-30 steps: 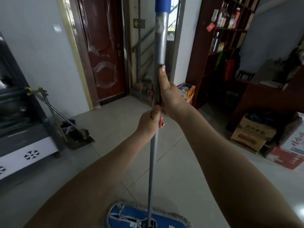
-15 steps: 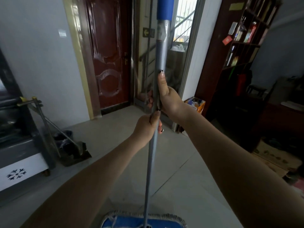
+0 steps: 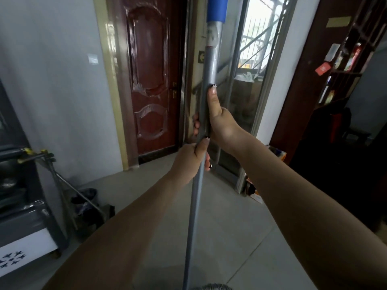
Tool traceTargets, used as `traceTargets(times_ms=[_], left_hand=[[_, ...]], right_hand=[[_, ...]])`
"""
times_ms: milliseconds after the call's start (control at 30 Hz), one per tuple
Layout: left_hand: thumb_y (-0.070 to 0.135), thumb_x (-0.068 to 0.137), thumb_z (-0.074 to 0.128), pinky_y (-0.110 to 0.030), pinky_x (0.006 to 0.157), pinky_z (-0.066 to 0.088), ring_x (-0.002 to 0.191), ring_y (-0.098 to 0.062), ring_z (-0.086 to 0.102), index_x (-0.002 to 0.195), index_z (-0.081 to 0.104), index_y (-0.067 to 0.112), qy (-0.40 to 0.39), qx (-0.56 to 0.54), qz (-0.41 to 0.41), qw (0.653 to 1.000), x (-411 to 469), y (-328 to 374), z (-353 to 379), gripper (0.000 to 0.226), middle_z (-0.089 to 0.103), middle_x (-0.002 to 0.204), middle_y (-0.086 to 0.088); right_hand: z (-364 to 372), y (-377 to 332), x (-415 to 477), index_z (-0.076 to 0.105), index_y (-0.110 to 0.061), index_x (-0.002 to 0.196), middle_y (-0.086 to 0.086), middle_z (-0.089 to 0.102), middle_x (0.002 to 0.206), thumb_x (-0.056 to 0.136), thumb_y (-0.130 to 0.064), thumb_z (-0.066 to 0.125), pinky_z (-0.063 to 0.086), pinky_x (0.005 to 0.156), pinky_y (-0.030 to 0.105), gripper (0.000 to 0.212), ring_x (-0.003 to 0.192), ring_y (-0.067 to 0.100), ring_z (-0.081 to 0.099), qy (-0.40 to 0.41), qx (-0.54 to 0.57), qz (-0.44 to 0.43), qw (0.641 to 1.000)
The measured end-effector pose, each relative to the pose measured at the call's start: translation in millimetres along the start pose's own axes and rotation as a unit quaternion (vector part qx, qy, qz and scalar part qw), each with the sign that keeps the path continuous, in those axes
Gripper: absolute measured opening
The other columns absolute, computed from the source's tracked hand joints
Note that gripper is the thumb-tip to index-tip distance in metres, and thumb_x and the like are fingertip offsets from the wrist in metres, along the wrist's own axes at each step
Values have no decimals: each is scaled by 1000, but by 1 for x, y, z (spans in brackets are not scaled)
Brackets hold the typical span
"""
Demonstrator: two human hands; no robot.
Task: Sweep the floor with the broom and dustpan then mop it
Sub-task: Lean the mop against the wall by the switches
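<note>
A mop with a long grey handle (image 3: 211, 59) and a blue top grip stands almost upright in front of me. My right hand (image 3: 219, 122) grips the handle higher up, thumb laid along the pole. Just below it my left hand (image 3: 189, 162) grips the same handle. Only the grey fringe of the mop head (image 3: 211, 287) shows at the bottom edge. The broom and dustpan (image 3: 92, 214) lean against the grey cabinet at the left, their handles slanting up.
A grey cabinet (image 3: 23, 227) stands at the left. A dark red door (image 3: 152, 80) is ahead, a glass door (image 3: 247, 97) beside it. A dark wooden shelf unit (image 3: 326, 80) and small boxes (image 3: 276, 155) are at the right. Pale floor tiles (image 3: 236, 237) lie between.
The view has tilted up and turned left. The blue mop head has slid almost out of sight at the bottom. Both hands keep the same grip on the handle.
</note>
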State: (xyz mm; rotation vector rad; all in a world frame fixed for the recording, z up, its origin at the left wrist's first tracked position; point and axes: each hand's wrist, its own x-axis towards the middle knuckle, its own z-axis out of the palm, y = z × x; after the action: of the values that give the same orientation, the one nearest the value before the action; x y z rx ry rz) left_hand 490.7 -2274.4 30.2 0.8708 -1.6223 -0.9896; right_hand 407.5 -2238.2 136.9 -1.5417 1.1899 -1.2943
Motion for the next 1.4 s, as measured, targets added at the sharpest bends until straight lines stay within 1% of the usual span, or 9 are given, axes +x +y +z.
traceTargets(times_ms=[233, 367, 500, 633, 833, 1000, 1100, 1233, 1400], left_hand=[[39, 98, 36, -29, 57, 53, 44, -15, 59, 57, 53, 13, 46, 28, -17, 998, 111, -32, -42, 51, 57, 44, -1], [41, 98, 32, -10, 48, 46, 40, -5, 58, 52, 55, 10, 65, 68, -27, 995, 166, -54, -64, 60, 59, 41, 1], [44, 97, 33, -33, 64, 55, 43, -7, 59, 54, 55, 14, 79, 67, -32, 994, 213, -75, -86, 57, 60, 43, 2], [49, 95, 33, -39, 71, 55, 47, -9, 61, 53, 56, 17, 77, 88, -31, 993, 263, -103, -104, 58, 62, 47, 3], [45, 96, 33, -11, 47, 47, 42, -3, 59, 54, 56, 14, 76, 104, -33, 991, 357, -163, -151, 57, 62, 44, 6], [44, 95, 36, -12, 48, 46, 42, -5, 59, 54, 57, 13, 82, 100, -38, 991, 438, -211, -193, 56, 61, 44, 5], [44, 96, 36, -16, 51, 49, 44, -8, 60, 51, 57, 14, 85, 106, -32, 990, 478, -230, -210, 58, 61, 44, 3], [38, 97, 38, -12, 46, 46, 40, -4, 57, 51, 55, 14, 109, 99, -45, 988, 545, -260, -245, 55, 58, 41, 4], [29, 101, 32, -1, 33, 26, 26, 7, 42, 25, 50, 27, 141, 153, -19, 978, 590, -281, -276, 77, 42, 25, 15]], right_hand=[[17, 32, 140, 58, -17, 56, -4, 60, 46, 85, -73, 29, 53, 47, 21, 70, 44, 9, 60, 5, 32, -15, 999], [30, 44, 208, 58, -18, 65, -10, 60, 44, 83, -74, 31, 52, 54, 20, 65, 49, 5, 61, 13, 37, -29, 999], [41, 55, 265, 58, -16, 58, -6, 58, 43, 89, -70, 30, 54, 55, 24, 68, 44, 9, 58, -3, 58, -43, 997], [47, 73, 321, 57, -14, 58, -6, 57, 41, 91, -66, 28, 46, 40, 14, 68, 37, 4, 55, -3, 68, -51, 996], [77, 112, 432, 56, -14, 60, -6, 57, 45, 91, -66, 26, 49, 49, 19, 68, 44, 6, 57, -2, 47, -56, 997], [101, 139, 531, 53, -11, 91, -3, 58, 57, 91, -66, 24, 45, 42, 12, 62, 42, -1, 57, -12, 19, -39, 999], [110, 149, 579, 53, -11, 94, -3, 59, 66, 92, -66, 24, 51, 58, 21, 62, 59, 7, 60, -20, 22, -44, 999], [131, 163, 657, 52, -10, 72, 4, 55, 64, 94, -63, 23, 49, 66, 31, 64, 59, 15, 55, -51, 26, -58, 997], [155, 175, 722, 56, -11, 61, -4, 56, 43, 92, -65, 27, 51, 45, 18, 68, 39, 7, 55, -72, 57, -44, 995]])
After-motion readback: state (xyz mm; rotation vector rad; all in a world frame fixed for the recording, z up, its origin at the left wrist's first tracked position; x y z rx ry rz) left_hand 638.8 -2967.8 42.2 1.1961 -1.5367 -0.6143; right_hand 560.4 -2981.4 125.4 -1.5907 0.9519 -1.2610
